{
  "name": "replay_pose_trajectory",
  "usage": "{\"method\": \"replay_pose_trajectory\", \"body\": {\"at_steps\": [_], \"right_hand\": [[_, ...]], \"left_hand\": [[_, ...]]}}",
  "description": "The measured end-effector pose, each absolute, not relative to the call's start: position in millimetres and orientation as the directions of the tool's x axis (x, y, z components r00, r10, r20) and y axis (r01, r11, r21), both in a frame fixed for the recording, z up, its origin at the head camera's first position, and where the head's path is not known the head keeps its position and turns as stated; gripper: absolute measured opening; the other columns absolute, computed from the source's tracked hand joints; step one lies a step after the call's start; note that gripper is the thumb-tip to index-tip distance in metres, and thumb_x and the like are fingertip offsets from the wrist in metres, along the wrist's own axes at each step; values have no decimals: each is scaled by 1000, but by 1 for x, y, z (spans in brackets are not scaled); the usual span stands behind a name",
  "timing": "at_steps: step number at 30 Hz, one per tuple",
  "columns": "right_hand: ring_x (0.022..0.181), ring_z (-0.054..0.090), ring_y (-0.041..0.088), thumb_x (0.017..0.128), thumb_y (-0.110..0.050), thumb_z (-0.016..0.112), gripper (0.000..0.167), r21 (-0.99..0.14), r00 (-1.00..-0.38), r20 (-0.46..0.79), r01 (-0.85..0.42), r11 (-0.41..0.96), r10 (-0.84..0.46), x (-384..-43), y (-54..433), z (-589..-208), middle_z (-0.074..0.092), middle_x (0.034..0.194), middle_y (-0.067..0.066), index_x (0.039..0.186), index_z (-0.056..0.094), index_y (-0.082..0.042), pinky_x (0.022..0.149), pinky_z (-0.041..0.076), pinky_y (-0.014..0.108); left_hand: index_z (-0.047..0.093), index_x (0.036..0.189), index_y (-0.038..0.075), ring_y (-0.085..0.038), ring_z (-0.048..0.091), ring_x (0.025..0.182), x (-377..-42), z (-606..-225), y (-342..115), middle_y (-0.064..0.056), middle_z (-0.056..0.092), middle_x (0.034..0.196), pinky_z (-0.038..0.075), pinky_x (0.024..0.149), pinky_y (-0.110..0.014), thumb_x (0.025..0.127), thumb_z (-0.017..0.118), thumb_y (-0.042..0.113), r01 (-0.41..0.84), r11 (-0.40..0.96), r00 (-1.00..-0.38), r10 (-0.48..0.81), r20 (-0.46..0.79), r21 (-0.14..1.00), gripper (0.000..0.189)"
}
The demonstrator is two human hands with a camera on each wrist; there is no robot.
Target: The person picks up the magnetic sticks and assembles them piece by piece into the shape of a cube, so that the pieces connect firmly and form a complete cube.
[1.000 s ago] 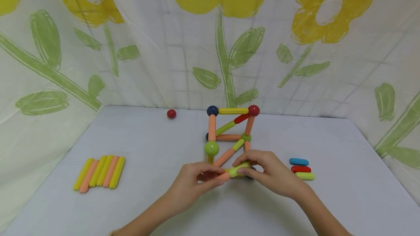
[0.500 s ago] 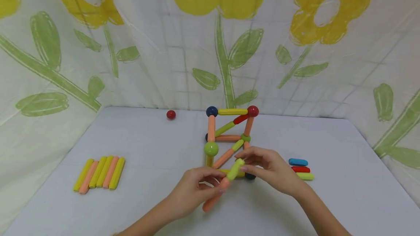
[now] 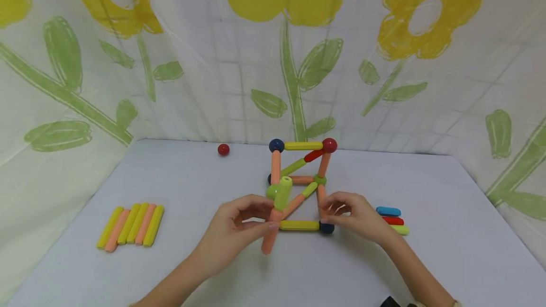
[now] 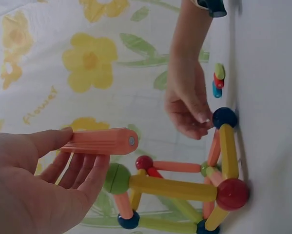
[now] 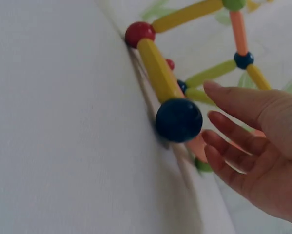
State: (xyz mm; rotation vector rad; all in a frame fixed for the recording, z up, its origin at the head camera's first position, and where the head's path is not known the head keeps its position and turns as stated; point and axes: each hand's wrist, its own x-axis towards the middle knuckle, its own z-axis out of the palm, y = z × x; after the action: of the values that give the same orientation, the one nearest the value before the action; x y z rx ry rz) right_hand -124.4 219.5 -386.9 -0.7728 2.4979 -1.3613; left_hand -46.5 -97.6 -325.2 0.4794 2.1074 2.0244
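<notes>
My left hand (image 3: 236,226) pinches an orange magnetic rod (image 3: 269,240) between thumb and fingers. A short light green rod (image 3: 283,193) is joined end to end above it, tilted slightly. The left wrist view shows the orange rod's (image 4: 99,141) round metal end. Behind it stands a frame of magnetic rods and balls, its green ball (image 3: 271,191) partly covered by the held rod. My right hand (image 3: 351,214), fingers loosely bent, is beside the frame's front dark blue ball (image 3: 327,228). In the right wrist view, that hand (image 5: 262,141) holds nothing, its fingertips close to the blue ball (image 5: 179,120).
Yellow and orange rods (image 3: 132,224) lie in a row at left. Short blue (image 3: 388,211), red (image 3: 393,221) and light green (image 3: 400,230) rods lie at right. A loose red ball (image 3: 223,149) is near the back edge. A flowered cloth (image 3: 192,60) hangs behind the table.
My left hand has turned the joined rods from nearly level to nearly upright and moved them left. My right hand has let go of the light green rod and is now by the dark blue ball.
</notes>
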Motion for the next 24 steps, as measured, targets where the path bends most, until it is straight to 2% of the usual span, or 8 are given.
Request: {"method": "replay_pose_trajectory", "body": {"at_steps": [5,9,14,19,24], "right_hand": [[91,65,14,92,-11,83,24,-846,-832,37,-321,425,-553,-130,227,-396,75,106,9,113,75,-2,81,59,22],[87,66,12,92,-13,84,24,-864,-815,13,-301,404,-579,-135,232,-403,76,103,9,111,76,-2,79,60,22],[87,66,12,93,-12,82,25,-898,-781,-16,-264,353,-625,-140,238,-411,75,105,11,114,76,1,80,60,21],[87,65,12,96,-8,78,28,-933,-746,-21,-224,281,-665,-143,242,-416,73,109,15,118,72,8,81,59,19],[86,66,11,97,-8,77,29,-947,-737,-14,-208,247,-676,-144,243,-419,73,107,11,119,70,9,80,59,19]], "left_hand": [[68,126,-2,-24,69,112,-52,-315,-113,-16,72,121,61,93,-29,96,77,3,198,46,-957,225,183,979,32],[67,127,-4,-21,69,111,-60,-314,-121,-12,72,119,60,94,-24,96,75,-1,215,89,-973,102,206,973,32],[64,130,-4,-17,70,110,-75,-327,-123,-10,70,121,59,96,-23,98,72,1,160,45,-987,7,160,986,33],[61,130,-5,-13,72,106,-90,-351,-119,-11,69,121,59,95,-24,99,71,0,78,-29,-997,-29,77,997,33],[61,129,-7,-10,73,103,-100,-372,-113,-13,67,121,61,92,-26,99,70,-2,32,-55,-998,-50,30,998,31]]}}
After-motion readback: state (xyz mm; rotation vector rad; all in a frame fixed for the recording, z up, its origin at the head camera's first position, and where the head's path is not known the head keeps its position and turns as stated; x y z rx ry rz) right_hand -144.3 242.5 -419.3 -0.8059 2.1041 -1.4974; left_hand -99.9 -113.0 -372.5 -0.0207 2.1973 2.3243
